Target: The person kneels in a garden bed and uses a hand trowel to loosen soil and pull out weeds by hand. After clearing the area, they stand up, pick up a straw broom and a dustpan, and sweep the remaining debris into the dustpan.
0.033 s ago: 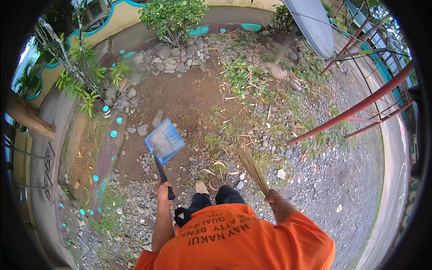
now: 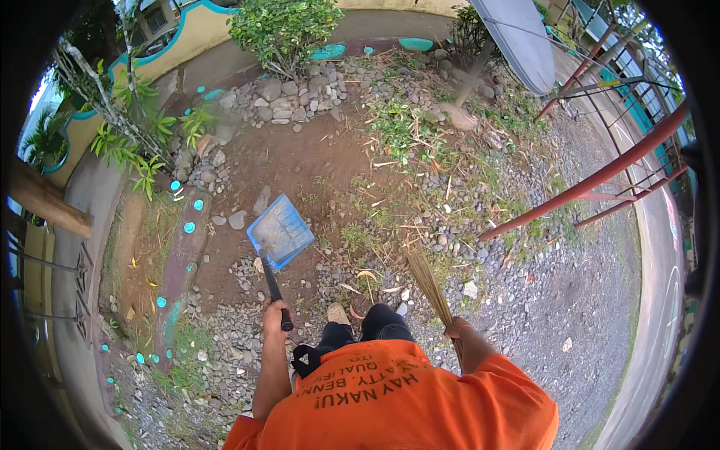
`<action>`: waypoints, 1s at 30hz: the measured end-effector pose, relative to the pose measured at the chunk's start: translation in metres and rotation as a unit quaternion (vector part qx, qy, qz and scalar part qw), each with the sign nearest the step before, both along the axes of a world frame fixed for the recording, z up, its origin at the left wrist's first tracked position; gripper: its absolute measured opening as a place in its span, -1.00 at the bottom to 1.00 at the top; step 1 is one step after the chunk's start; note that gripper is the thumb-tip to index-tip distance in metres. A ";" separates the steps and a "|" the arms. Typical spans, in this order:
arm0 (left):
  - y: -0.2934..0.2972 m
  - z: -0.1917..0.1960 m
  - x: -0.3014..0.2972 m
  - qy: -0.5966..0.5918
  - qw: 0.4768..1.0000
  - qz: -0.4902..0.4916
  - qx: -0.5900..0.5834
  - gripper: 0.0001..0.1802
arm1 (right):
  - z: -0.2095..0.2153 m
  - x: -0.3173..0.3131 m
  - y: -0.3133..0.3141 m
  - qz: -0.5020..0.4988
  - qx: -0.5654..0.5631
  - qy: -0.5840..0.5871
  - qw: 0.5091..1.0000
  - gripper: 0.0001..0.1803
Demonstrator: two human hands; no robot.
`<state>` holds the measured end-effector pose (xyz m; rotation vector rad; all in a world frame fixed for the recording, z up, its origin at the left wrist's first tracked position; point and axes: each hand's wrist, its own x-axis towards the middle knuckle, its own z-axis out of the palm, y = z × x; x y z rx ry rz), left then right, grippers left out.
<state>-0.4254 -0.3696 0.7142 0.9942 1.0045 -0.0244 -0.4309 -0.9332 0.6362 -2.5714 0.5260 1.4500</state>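
Note:
My left hand (image 2: 275, 318) is closed round the black handle of a blue dustpan (image 2: 282, 231). The pan's worn, dirt-smeared blade is held out ahead over brown soil and stones; whether it touches the ground I cannot tell. On the right, a stick broom (image 2: 427, 285) of thin tan bristles is gripped in my right hand (image 2: 457, 328). Its splayed tips point forward to pebbles and dry leaves (image 2: 366, 274). Dustpan and broom are apart, with stony ground between them.
Cut green leaves (image 2: 405, 131) lie ahead on the soil. Piled stones (image 2: 289, 101) ring a bush (image 2: 285, 30). A red metal pole (image 2: 592, 187) slants in from the right. A painted curb (image 2: 180, 259) runs along the left, near a leafy tree (image 2: 112, 97).
The dustpan has shifted very slightly to the right. Both hands keep their grips, and the broom stays nearly where it was.

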 end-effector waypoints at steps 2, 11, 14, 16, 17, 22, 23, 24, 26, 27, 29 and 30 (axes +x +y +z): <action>0.002 0.006 0.039 0.015 0.998 -0.055 -0.041 -0.67 | -0.010 -0.003 -0.010 0.006 0.030 0.007 1.000 -0.47; -0.062 -0.012 0.248 0.032 0.985 -0.096 -0.143 -0.81 | -0.020 0.035 -0.006 -0.288 0.035 -0.016 0.957 -0.28; -0.089 -0.019 0.303 0.034 0.979 -0.094 -0.179 -0.82 | -0.026 0.087 -0.030 -0.184 0.036 0.056 0.981 -0.36; -0.109 -0.021 0.334 0.033 0.976 -0.081 -0.200 -0.81 | -0.026 0.135 -0.052 -0.168 0.034 0.085 0.981 -0.53; -0.120 -0.022 0.347 0.038 0.977 -0.067 -0.198 -0.81 | -0.022 0.164 -0.067 -0.164 0.036 0.125 0.978 -0.57; -0.159 -0.025 0.421 0.026 0.977 -0.068 -0.200 -0.83 | 0.013 0.327 -0.118 -0.106 0.038 0.052 0.992 -0.54; -0.166 -0.027 0.434 0.018 0.980 -0.067 -0.188 -0.85 | 0.021 0.359 -0.122 -0.114 0.036 0.016 0.993 -0.49; -0.169 -0.028 0.450 0.027 0.975 -0.076 -0.206 -0.85 | 0.028 0.390 -0.125 -0.165 0.079 -0.009 0.983 -0.45; -0.168 -0.031 0.478 0.061 0.969 -0.096 -0.220 -0.85 | 0.035 0.448 -0.120 -0.055 0.036 -0.089 0.994 -0.35; -0.170 -0.032 0.492 0.054 0.969 -0.098 -0.221 -0.85 | 0.038 0.473 -0.119 -0.094 0.057 -0.108 0.988 -0.29; -0.172 -0.036 0.524 0.072 0.974 -0.093 -0.195 -0.85 | 0.035 0.516 -0.108 -0.129 0.069 -0.135 0.980 -0.17; -0.176 -0.040 0.541 0.070 0.976 -0.095 -0.184 -0.85 | 0.030 0.535 -0.103 -0.128 0.068 -0.143 0.979 -0.13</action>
